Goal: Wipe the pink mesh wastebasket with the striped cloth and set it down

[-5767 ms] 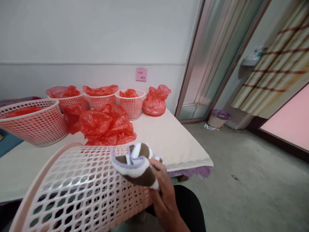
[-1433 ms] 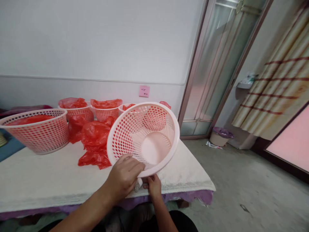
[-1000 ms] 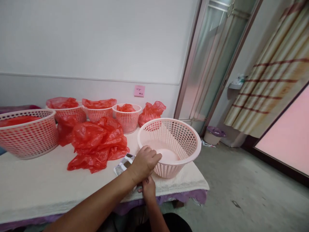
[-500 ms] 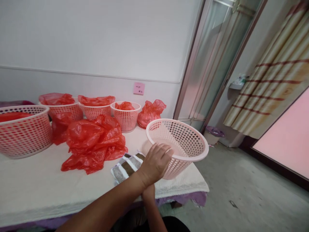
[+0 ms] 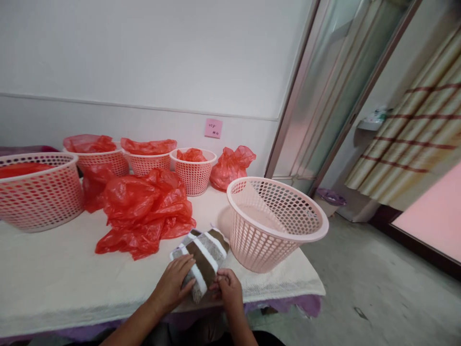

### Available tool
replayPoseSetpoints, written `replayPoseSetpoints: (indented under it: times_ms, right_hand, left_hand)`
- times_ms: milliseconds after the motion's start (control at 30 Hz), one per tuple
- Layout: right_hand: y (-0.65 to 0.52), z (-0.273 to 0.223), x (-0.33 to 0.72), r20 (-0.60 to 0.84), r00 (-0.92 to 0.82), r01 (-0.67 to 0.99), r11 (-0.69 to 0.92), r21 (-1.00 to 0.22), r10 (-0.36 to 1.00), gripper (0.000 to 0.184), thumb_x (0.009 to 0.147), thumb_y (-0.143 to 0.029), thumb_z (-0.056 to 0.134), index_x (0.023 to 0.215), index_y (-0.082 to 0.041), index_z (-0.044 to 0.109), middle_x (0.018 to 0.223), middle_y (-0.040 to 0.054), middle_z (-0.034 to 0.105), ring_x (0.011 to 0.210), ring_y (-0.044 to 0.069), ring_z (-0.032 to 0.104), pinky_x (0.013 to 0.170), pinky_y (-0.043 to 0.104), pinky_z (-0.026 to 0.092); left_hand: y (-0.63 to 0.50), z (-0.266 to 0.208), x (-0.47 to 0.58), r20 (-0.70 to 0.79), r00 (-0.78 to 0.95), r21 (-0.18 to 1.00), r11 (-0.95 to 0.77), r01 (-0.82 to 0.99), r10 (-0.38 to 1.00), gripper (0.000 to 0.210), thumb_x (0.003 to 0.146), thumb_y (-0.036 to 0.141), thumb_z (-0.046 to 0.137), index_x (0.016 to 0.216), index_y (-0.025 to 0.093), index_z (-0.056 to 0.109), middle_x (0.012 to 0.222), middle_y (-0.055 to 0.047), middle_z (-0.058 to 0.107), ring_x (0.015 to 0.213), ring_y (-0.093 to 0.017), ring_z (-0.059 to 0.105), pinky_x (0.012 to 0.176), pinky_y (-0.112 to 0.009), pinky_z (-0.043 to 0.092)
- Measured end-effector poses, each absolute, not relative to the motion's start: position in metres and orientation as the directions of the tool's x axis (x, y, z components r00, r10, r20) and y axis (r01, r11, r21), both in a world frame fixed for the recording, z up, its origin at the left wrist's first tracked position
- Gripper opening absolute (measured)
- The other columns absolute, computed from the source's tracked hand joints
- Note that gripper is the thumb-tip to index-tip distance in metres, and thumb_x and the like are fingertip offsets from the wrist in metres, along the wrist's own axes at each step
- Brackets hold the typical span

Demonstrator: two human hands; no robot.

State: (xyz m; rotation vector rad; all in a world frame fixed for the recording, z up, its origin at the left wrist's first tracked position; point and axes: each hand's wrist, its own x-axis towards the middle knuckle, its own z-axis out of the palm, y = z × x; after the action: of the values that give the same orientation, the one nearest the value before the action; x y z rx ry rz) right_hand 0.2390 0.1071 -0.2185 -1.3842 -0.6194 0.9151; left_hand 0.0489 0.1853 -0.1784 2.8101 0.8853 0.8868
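Observation:
A folded striped cloth in grey, white and brown, resembling a small towel, lies near the table's front edge. My left hand rests on its left side with fingers and thumb stretched over the fabric. At the lower right corner, my right hand is closed, pinching the cloth's edge between thumb and fingers. Just right of the cloth stands a pale pink plastic basket with holes in its wall; neither hand touches it. Behind and left of the cloth sits a crumpled heap of red plastic bags.
Several pink baskets stand along the back and left, including a large one and a small one, with red plastic in them. A tied red bag is near the wall. The white-covered table ends right of the pale basket.
My left hand has left the basket's rim and come down leftward onto the cloth. My crossed arms have separated, and my right hand now shows at the cloth's corner. The view has shifted slightly.

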Motion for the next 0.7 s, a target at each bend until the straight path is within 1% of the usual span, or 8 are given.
replayPoseSetpoints:
  times_ms: [67,167,233,300,400,467,567,700]
  right_hand:
    - [0.093,-0.219,0.249,-0.155,0.551,-0.182,-0.063,-0.981,0.820,0.032,0.064,-0.051,0.065,0.078,-0.022,0.059,0.062,0.0018,0.065,0.051,0.022,0.064,0.039,0.029,0.046]
    - [0.063,-0.220,0.279,-0.120,0.630,-0.120,-0.056,-0.991,0.767,0.039,0.068,-0.055,0.064,0.086,-0.021,0.061,0.063,0.0033,0.065,0.055,0.022,0.061,0.048,0.031,0.048]
    - [0.044,-0.221,0.307,0.062,0.750,0.139,-0.066,-0.988,0.658,0.039,0.075,-0.055,0.061,0.093,-0.020,0.064,0.081,0.0072,0.068,0.073,0.024,0.064,0.067,0.036,0.052]
    - [0.033,-0.223,0.334,0.233,0.784,0.360,-0.115,-0.926,0.576,0.042,0.078,-0.054,0.058,0.100,-0.019,0.064,0.097,0.0110,0.067,0.087,0.027,0.064,0.078,0.041,0.052]
    - [0.034,-0.225,0.363,0.432,0.666,0.609,-0.109,-0.785,0.609,0.041,0.084,-0.049,0.054,0.111,-0.019,0.063,0.109,0.0127,0.062,0.100,0.029,0.061,0.088,0.047,0.050]
    - [0.045,-0.226,0.372,0.509,0.563,0.715,-0.075,-0.695,0.651,0.038,0.088,-0.043,0.052,0.117,-0.020,0.061,0.115,0.0125,0.060,0.109,0.029,0.057,0.094,0.048,0.048]
    - [0.068,-0.224,0.375,0.544,0.458,0.791,-0.043,-0.610,0.703,0.037,0.091,-0.031,0.048,0.126,-0.021,0.055,0.119,0.0118,0.058,0.114,0.027,0.055,0.097,0.046,0.048]
    - [0.108,-0.220,0.378,0.539,0.409,0.827,-0.050,-0.560,0.736,0.044,0.089,-0.020,0.043,0.133,-0.020,0.049,0.119,0.0117,0.058,0.113,0.025,0.056,0.096,0.043,0.049]
  left_hand:
    - [0.188,-0.194,0.039,0.457,0.684,0.243,-0.819,0.520,0.569,0.043,0.088,0.032,0.056,0.131,0.024,0.056,0.132,-0.011,0.064,0.121,-0.026,0.060,0.100,-0.043,0.050]
    - [0.189,-0.203,0.036,0.408,0.685,0.273,-0.796,0.540,0.604,0.044,0.090,0.031,0.052,0.133,0.022,0.053,0.136,-0.013,0.060,0.127,-0.028,0.055,0.106,-0.047,0.045]
    - [0.193,-0.201,0.039,0.380,0.696,0.291,-0.793,0.535,0.609,0.045,0.090,0.030,0.051,0.134,0.021,0.052,0.136,-0.014,0.059,0.126,-0.029,0.053,0.106,-0.050,0.044]
    - [0.201,-0.195,0.043,0.350,0.726,0.307,-0.805,0.508,0.592,0.044,0.087,0.031,0.055,0.131,0.022,0.053,0.130,-0.013,0.061,0.121,-0.028,0.055,0.103,-0.049,0.045]
    - [0.214,-0.186,0.049,0.315,0.768,0.328,-0.823,0.464,0.558,0.041,0.081,0.033,0.062,0.121,0.024,0.058,0.115,-0.008,0.063,0.108,-0.026,0.058,0.097,-0.046,0.047]
    - [0.220,-0.183,0.051,0.305,0.772,0.338,-0.821,0.460,0.558,0.037,0.081,0.032,0.062,0.117,0.024,0.059,0.112,-0.008,0.061,0.105,-0.026,0.056,0.098,-0.048,0.045]
    - [0.222,-0.184,0.053,0.305,0.760,0.350,-0.810,0.470,0.573,0.034,0.084,0.029,0.058,0.117,0.022,0.057,0.115,-0.009,0.059,0.109,-0.027,0.054,0.103,-0.051,0.040]
    - [0.221,-0.188,0.052,0.308,0.754,0.352,-0.806,0.476,0.580,0.032,0.086,0.031,0.057,0.117,0.023,0.056,0.116,-0.008,0.059,0.112,-0.026,0.053,0.106,-0.049,0.038]
